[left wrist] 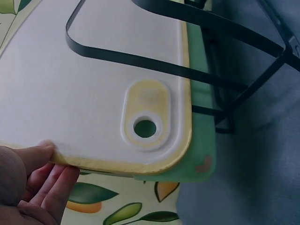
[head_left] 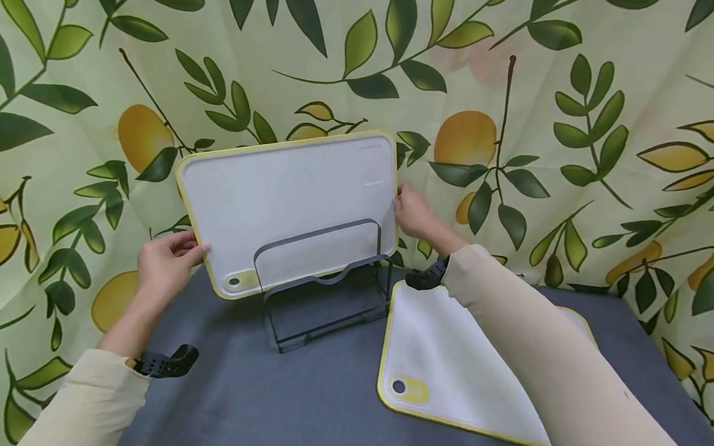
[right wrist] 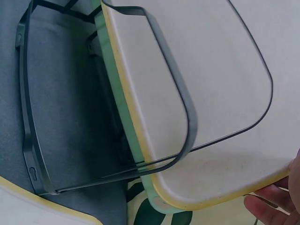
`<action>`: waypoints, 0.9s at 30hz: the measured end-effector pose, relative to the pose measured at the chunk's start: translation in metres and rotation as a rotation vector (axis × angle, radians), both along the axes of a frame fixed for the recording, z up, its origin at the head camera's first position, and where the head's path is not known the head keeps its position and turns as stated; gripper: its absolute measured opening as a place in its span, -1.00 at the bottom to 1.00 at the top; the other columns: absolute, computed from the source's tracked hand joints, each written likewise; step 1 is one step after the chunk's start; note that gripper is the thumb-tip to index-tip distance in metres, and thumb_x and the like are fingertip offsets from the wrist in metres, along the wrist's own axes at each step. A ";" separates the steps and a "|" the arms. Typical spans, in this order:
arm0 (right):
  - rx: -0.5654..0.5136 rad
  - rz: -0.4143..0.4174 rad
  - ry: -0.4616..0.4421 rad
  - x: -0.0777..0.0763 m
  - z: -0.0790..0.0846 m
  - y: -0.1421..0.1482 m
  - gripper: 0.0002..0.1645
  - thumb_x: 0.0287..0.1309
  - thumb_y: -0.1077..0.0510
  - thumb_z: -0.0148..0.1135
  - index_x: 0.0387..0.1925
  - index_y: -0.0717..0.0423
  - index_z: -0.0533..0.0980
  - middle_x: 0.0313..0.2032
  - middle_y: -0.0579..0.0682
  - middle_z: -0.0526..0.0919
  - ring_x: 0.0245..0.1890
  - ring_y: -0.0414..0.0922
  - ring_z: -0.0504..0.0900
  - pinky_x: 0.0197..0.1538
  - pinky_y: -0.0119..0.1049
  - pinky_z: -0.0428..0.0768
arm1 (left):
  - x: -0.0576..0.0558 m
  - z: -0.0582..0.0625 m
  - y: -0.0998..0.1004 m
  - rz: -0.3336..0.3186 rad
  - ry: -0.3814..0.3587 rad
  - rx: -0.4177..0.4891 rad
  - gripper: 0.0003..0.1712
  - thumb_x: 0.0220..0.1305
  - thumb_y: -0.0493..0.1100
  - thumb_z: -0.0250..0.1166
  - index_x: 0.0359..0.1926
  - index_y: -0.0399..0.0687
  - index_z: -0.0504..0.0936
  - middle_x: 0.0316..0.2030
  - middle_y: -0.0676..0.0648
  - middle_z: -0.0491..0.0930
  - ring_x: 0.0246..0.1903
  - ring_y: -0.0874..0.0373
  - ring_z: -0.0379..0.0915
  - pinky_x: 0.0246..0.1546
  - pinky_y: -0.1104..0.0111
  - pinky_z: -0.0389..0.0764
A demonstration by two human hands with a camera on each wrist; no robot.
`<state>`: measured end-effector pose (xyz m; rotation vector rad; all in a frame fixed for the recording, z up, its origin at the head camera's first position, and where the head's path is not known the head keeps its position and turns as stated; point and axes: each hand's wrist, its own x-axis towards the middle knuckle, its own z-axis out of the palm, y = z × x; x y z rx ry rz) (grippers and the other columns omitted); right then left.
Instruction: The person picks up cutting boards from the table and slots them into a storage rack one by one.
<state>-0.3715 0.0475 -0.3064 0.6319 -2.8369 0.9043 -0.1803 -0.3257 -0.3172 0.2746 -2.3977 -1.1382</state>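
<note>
A white cutting board (head_left: 286,193) with a yellow rim stands upright, tilted, within a dark metal rack (left wrist: 211,23). My left hand (head_left: 167,264) pinches its left edge near the lower corner, thumb on the front face and fingers behind. On the opposite edge, my right hand (head_left: 415,212) grips the board, its fingers partly hidden. The yellow corner tab with a round hole (left wrist: 145,127) is at lower left. Behind this board, a green board (left wrist: 203,140) shows along its lower edge in both wrist views. The rack's front loops cross before the white face.
A second white board (head_left: 441,355) with a yellow rim lies flat on the grey cloth-covered table (head_left: 270,409), right of the rack and partly under my right forearm. Leaf-patterned fabric (head_left: 505,26) hangs behind the table.
</note>
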 end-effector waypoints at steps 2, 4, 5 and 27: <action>0.004 0.006 -0.003 -0.001 -0.004 0.000 -0.55 0.55 0.22 -0.25 0.25 0.49 0.26 0.10 0.40 0.53 0.01 0.20 0.55 0.07 0.03 0.54 | 0.001 -0.003 0.000 -0.005 0.004 -0.005 -0.51 0.35 -0.21 0.34 0.17 -0.52 0.56 -0.26 -0.15 0.67 -0.48 0.71 0.43 -0.46 0.67 0.51; 0.011 0.008 -0.006 -0.001 -0.007 0.001 -0.56 0.55 0.22 -0.24 0.25 0.48 0.25 0.09 0.40 0.53 -0.01 0.19 0.54 0.06 0.02 0.54 | 0.001 -0.006 0.000 -0.006 0.003 -0.011 -0.52 0.36 -0.22 0.33 0.16 -0.53 0.57 -0.23 -0.23 0.68 -0.48 0.71 0.42 -0.47 0.67 0.50; 0.012 0.009 -0.009 -0.001 -0.009 0.001 -0.56 0.55 0.21 -0.24 0.25 0.48 0.25 0.08 0.39 0.53 -0.01 0.20 0.55 0.05 0.02 0.53 | 0.002 -0.008 0.000 -0.006 0.002 -0.012 -0.52 0.36 -0.22 0.33 0.16 -0.53 0.56 -0.22 -0.27 0.68 -0.48 0.71 0.42 -0.47 0.67 0.50; 0.050 0.049 -0.015 0.003 -0.040 0.009 -0.61 0.54 0.23 -0.24 0.19 0.46 0.25 -0.03 0.40 0.54 -0.11 0.19 0.56 -0.04 0.01 0.51 | 0.004 -0.038 0.004 -0.044 -0.006 0.032 -0.55 0.36 -0.29 0.31 0.14 -0.59 0.55 -0.14 -0.46 0.65 -0.45 0.69 0.45 -0.40 0.69 0.56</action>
